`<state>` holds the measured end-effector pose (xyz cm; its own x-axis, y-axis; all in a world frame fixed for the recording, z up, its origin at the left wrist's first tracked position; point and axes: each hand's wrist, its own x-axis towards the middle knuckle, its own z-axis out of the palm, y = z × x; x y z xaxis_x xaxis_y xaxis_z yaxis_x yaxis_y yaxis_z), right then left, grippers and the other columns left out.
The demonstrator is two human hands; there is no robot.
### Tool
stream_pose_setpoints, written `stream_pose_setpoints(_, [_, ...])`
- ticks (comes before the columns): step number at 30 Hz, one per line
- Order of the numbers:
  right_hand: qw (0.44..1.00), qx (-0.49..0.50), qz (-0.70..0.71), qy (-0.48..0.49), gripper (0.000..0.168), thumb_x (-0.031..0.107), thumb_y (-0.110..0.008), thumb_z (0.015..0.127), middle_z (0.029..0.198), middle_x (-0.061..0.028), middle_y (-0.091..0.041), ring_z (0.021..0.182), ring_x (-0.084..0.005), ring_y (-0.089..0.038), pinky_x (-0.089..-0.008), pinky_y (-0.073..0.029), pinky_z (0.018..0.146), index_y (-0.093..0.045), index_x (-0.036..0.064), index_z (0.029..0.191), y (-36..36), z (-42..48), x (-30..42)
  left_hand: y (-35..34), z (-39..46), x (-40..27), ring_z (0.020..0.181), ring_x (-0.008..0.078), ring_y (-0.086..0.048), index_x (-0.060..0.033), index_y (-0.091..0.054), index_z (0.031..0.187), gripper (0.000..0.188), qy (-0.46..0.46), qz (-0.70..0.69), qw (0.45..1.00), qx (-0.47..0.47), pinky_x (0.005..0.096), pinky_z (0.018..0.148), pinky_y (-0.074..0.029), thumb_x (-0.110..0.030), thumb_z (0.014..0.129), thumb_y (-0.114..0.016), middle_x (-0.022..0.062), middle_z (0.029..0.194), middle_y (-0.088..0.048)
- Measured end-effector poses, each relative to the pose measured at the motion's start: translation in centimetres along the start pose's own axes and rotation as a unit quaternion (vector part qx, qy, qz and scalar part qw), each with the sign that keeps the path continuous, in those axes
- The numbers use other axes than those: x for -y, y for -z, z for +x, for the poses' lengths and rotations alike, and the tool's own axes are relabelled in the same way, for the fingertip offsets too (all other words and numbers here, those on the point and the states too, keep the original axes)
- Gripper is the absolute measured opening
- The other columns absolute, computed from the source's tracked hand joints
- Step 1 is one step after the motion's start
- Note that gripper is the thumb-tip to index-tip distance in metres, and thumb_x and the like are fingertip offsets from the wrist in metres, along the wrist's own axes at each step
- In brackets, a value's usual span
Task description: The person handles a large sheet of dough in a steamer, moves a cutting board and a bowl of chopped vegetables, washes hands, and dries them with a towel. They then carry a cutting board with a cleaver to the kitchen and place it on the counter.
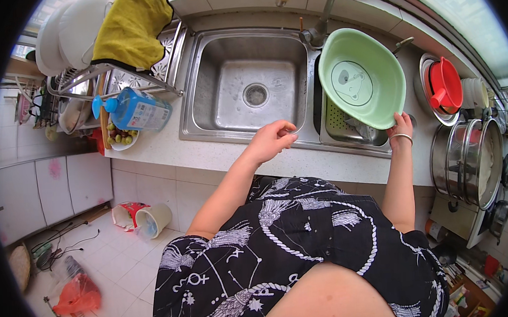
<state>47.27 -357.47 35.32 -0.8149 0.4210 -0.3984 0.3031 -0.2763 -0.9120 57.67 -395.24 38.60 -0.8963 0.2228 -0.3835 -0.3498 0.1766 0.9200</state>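
Observation:
My right hand [401,127] grips the near right rim of a green plastic basin [375,77], which is tilted over the smaller right-hand sink bowl. A bear face is printed on the basin's bottom. My left hand [275,139] is above the front edge of the large stainless steel sink [219,86], fingers curled; a thin pale thing shows at its fingertips, too small to name. The large bowl holds nothing but its drain strainer [256,95]. Under the basin a perforated metal colander [336,116] shows in part. The faucet [314,36] stands behind, between the two bowls.
At left are a dish rack with a yellow cloth [132,30], a blue pump bottle [140,111] and a small bowl of round fruit [122,138]. To the right stand a red plastic ladle [448,83] in stacked basins and a steel steamer [463,163]. Bags lie on the floor.

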Motion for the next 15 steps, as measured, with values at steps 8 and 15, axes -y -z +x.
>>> stream_pose_setpoints(8, [0.999,0.014,0.009,0.031,0.02,0.011,-0.053,0.086,0.092,-0.0043,-0.059,0.077,-0.0162,-0.059,-0.0292,-0.05,0.059,-0.049,0.008,0.105,-0.7,4.4,-1.5,3.7,0.4,2.9,0.073,0.0151,-0.058,-0.0037,-0.059,0.1,0.03,-0.024,0.08,0.985,-0.153,0.0281,0.067,-0.046,-0.024,0.079,-0.062,0.0076,0.079,-0.062])
stream_pose_setpoints(15, [0.999,-0.03,-0.016,0.03,0.027,0.018,-0.054,0.087,0.095,-0.0033,-0.058,0.079,-0.0145,-0.058,-0.0261,-0.047,0.058,-0.047,0.008,0.111,-0.2,6.5,-2.3,6.0,0.2,3.9,0.075,0.0105,-0.057,-0.0027,-0.057,0.106,0.029,-0.007,0.077,0.977,-0.197,0.0239,0.061,-0.045,-0.018,0.081,-0.059,0.0045,0.086,-0.059])
